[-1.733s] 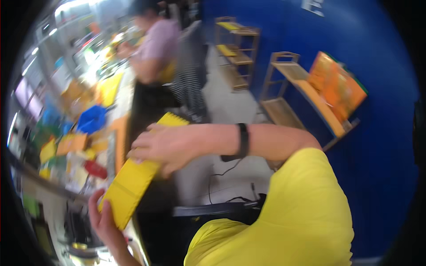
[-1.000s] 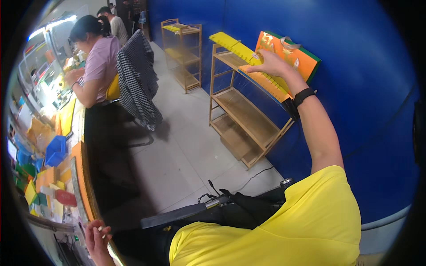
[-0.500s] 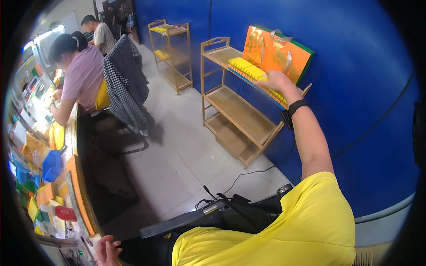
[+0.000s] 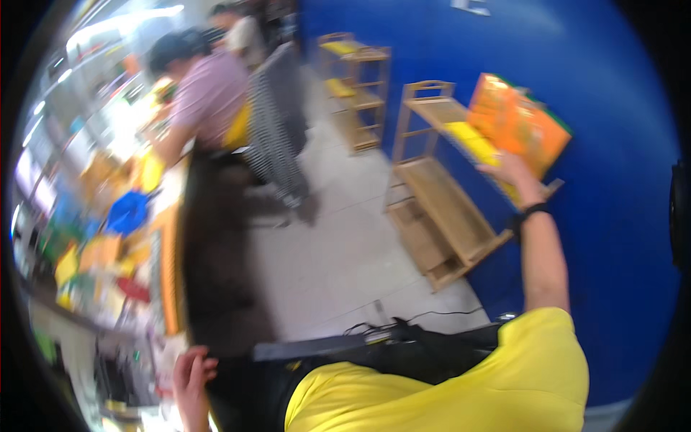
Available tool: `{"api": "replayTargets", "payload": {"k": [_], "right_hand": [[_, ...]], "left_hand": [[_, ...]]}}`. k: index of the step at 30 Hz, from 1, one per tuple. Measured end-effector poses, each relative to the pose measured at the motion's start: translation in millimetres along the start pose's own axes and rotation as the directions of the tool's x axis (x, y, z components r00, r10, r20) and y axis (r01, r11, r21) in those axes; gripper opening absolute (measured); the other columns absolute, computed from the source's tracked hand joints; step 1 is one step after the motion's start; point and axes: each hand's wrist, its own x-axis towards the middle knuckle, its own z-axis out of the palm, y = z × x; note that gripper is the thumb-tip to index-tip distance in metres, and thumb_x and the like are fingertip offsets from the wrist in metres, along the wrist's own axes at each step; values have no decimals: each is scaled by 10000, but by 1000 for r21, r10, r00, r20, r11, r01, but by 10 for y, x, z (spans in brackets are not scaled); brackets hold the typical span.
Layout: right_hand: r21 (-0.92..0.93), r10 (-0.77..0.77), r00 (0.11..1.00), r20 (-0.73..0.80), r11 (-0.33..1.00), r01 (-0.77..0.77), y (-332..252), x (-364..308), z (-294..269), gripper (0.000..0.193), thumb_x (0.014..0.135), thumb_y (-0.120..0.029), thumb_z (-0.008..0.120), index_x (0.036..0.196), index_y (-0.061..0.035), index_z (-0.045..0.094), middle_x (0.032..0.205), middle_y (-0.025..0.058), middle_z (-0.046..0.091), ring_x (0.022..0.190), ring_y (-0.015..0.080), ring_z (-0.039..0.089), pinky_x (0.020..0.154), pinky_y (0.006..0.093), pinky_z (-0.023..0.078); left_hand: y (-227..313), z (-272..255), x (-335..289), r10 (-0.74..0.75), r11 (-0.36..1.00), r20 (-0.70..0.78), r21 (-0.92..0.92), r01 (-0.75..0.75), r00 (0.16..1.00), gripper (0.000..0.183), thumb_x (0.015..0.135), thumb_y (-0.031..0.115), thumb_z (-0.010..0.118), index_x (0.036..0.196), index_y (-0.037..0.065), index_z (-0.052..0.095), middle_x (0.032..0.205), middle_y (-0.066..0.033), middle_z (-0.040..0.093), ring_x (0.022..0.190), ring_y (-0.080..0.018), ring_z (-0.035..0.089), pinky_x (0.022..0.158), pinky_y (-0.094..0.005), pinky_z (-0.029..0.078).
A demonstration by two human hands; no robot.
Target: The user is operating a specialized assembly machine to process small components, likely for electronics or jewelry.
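Observation:
My right arm reaches out to a wooden shelf rack [image 4: 439, 194] by the blue wall. My right hand [image 4: 512, 171] is closed across a long, narrow yellow tray [image 4: 469, 142] at the rack's top; motion blur softens the fingers. Right behind this hand, an orange gift bag [image 4: 515, 122] with a green side leans against the wall. Low at the left, my left hand [image 4: 193, 369] hangs beside the workbench edge [image 4: 173, 273], fingers loosely bent and apart, with nothing in them.
A second wooden rack [image 4: 358, 93] with yellow pieces stands farther along the wall. At the bench sits a person in a pink shirt [image 4: 209, 93], a checked jacket [image 4: 277, 137] on the chair behind. A blue bin [image 4: 128, 212] is on the cluttered bench. A black cable [image 4: 446, 312] crosses the floor.
The view has swung left, so the racks, bag and people appear farther right and are blurred. My right hand stays at the yellow tray; my left hand remains low and free.

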Motion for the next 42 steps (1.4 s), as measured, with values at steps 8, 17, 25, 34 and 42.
{"api": "replayTargets", "payload": {"k": [8, 17, 25, 34, 42], "right_hand": [[-4, -660, 739, -140, 746, 666, -2315, -533, -1163, 376, 1034, -199, 778, 1326, 24, 699, 1048, 278, 773, 1003, 466, 754, 864, 495, 588], [205, -997, 58, -46, 48, 978, -5665, -626, 186, 341, 1064, -230, 731, 1336, -24, 736, 1254, 210, 782, 1181, 420, 747, 1035, 508, 598], [394, -872, 101, -479, -111, 912, -7153, -489, 1887, 471, 955, 28, 651, 1425, 4, 668, 1335, 235, 745, 1201, 432, 724, 1087, 485, 576], [325, -785, 64, -616, -179, 929, -7159, -540, 1834, 407, 926, 34, 651, 1312, -32, 764, 1167, 182, 815, 1123, 368, 770, 995, 454, 624], [341, -750, 207, -628, -26, 940, -7081, -704, 1845, 319, 956, -129, 762, 1274, -106, 777, 1114, 140, 829, 974, 358, 791, 867, 458, 655]], "left_hand": [[378, 246, 213, 257, 923, -228, 345, -168, 939, 256, 1074, 79, 703, 1324, 28, 687, 1201, -189, 715, 1124, -356, 731, 950, -435, 577], [262, 349, 504, 585, 573, -320, 813, -101, 745, 592, 1026, 102, 755, 1528, -66, 490, 1487, -323, 525, 1288, -565, 615, 1038, -546, 559], [356, 383, 664, 353, 593, -375, 798, 105, 857, 717, 990, 155, 805, 1552, -70, 420, 1487, -351, 515, 1182, -572, 686, 915, -565, 608], [281, 382, 743, 348, 560, -372, 819, 127, 861, 754, 958, 147, 801, 1569, -80, 421, 1453, -358, 519, 1132, -558, 699, 901, -553, 620], [205, 465, 850, 375, 528, -402, 833, 165, 835, 723, 931, 94, 771, 1543, -65, 419, 1332, -328, 519, 958, -533, 709, 779, -558, 610]]}}
